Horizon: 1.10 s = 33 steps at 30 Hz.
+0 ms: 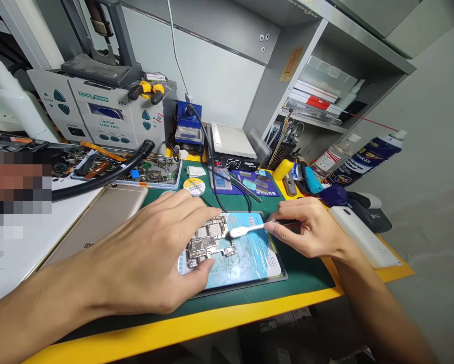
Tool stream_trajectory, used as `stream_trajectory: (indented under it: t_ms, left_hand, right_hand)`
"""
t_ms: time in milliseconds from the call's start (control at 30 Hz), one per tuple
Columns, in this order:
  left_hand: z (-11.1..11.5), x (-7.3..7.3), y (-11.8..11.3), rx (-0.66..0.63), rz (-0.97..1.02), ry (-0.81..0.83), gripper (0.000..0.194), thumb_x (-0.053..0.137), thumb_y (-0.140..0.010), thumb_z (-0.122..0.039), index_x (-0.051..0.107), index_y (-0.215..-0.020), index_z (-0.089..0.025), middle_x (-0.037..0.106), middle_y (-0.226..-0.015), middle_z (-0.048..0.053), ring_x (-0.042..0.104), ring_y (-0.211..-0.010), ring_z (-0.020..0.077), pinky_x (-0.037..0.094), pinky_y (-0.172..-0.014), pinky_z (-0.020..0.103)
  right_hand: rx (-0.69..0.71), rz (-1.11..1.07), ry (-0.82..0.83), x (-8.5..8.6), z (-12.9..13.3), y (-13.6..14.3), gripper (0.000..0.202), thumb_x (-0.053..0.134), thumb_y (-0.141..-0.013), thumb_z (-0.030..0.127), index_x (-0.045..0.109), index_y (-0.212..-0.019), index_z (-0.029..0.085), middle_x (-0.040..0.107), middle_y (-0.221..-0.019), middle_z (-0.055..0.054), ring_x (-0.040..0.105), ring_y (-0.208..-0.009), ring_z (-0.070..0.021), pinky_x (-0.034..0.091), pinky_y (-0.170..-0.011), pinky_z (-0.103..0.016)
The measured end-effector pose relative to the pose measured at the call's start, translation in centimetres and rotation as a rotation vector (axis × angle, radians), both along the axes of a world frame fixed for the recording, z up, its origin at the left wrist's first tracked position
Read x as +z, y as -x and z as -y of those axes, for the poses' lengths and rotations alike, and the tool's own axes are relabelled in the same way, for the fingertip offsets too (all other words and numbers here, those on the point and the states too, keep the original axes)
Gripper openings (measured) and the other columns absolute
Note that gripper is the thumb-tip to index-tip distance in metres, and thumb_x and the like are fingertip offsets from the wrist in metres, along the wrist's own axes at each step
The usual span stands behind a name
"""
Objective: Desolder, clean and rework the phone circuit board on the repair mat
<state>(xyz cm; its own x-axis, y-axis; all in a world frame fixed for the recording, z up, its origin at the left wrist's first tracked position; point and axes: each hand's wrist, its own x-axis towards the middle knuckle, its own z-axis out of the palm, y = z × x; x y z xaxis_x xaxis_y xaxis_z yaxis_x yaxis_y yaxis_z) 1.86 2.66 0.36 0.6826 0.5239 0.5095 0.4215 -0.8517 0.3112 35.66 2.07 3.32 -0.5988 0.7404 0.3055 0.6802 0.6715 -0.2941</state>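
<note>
My left hand (162, 242) grips a phone circuit board (207, 237) by its left side, thumb at the near edge and fingers over the far edge. The board lies on a blue printed packet (245, 258) set on a dark flat pad. Between the thumb and fingers of my right hand (306, 227) is a slim white brush (245, 230), held nearly level. Its rounded head points left and meets the board's right edge, with a dark spot at the tip. The bristles are too small to make out.
A green mat (306, 273) with yellow edging covers the bench. Behind stand a hot-air station (105, 114), a tray of board parts (154, 172) and a heating plate (232, 141). A black hose (109, 182) crosses at left. A spray can (370, 156) and a white phone (363, 237) are right.
</note>
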Motion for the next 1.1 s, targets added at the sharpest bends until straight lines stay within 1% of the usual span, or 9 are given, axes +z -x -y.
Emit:
stream_trajectory:
  t_ms: [167,367,500,633,700,967,1100]
  left_hand:
    - [0.01,-0.08,0.03,0.008,0.006,-0.012,0.044,0.067,-0.099,-0.032,0.069,-0.141,-0.017,0.077,-0.121,0.01,0.072,-0.111,0.0312,0.056,-0.094,0.048]
    - [0.01,-0.23,0.13,0.008,-0.008,-0.002,0.046,0.067,-0.1,-0.033,0.067,-0.143,-0.018,0.076,-0.125,0.01,0.071,-0.114,0.0306,0.056,-0.098,0.048]
    - [0.04,-0.21,0.03,0.009,-0.003,0.0,0.043,0.067,-0.1,-0.032,0.068,-0.14,-0.018,0.077,-0.122,0.01,0.071,-0.111,0.0302,0.055,-0.095,0.048]
    - [0.05,-0.21,-0.03,0.012,-0.001,-0.004,0.043,0.067,-0.099,-0.032,0.068,-0.14,-0.017,0.077,-0.122,0.01,0.071,-0.111,0.0307,0.055,-0.095,0.049]
    - [0.06,-0.22,0.01,0.009,-0.003,-0.017,0.044,0.067,-0.1,-0.032,0.068,-0.14,-0.017,0.077,-0.123,0.011,0.071,-0.112,0.0308,0.056,-0.096,0.049]
    - [0.04,-0.3,0.22,0.012,0.012,-0.023,0.045,0.069,-0.098,-0.032,0.068,-0.14,-0.017,0.077,-0.124,0.011,0.073,-0.112,0.0317,0.058,-0.097,0.049]
    - [0.02,-0.23,0.1,0.011,0.007,-0.012,0.044,0.067,-0.099,-0.032,0.069,-0.139,-0.016,0.077,-0.121,0.011,0.072,-0.109,0.0311,0.057,-0.093,0.048]
  right_hand:
    - [-0.012,-0.017,-0.025,-0.19,0.05,0.01,0.035,0.074,-0.106,0.03,0.081,-0.075,0.016,0.067,-0.061,-0.003,0.052,-0.053,-0.0132,0.035,-0.054,-0.031]
    - [-0.023,-0.021,-0.035,-0.15,-0.03,0.04,0.037,0.074,-0.107,0.031,0.082,-0.075,0.015,0.069,-0.062,-0.004,0.054,-0.054,-0.0134,0.037,-0.053,-0.03]
    - [0.007,-0.038,0.03,0.13,-0.03,0.06,0.037,0.071,-0.109,0.03,0.081,-0.076,0.015,0.072,-0.065,-0.004,0.056,-0.056,-0.0132,0.041,-0.055,-0.029]
    - [0.028,-0.012,0.093,0.25,-0.04,0.1,0.038,0.069,-0.109,0.03,0.08,-0.076,0.016,0.07,-0.063,-0.003,0.053,-0.053,-0.0118,0.037,-0.052,-0.029]
    - [0.017,0.005,0.073,0.17,-0.07,0.07,0.038,0.069,-0.109,0.03,0.08,-0.076,0.015,0.069,-0.062,-0.003,0.051,-0.052,-0.0116,0.035,-0.052,-0.03]
    - [-0.004,-0.011,0.007,-0.02,-0.1,0.01,0.037,0.073,-0.108,0.03,0.081,-0.075,0.016,0.068,-0.061,-0.003,0.053,-0.054,-0.0131,0.037,-0.054,-0.03]
    - [0.034,-0.047,0.087,0.19,0.0,0.09,0.034,0.072,-0.107,0.029,0.082,-0.078,0.016,0.072,-0.064,-0.003,0.057,-0.055,-0.0125,0.04,-0.053,-0.028]
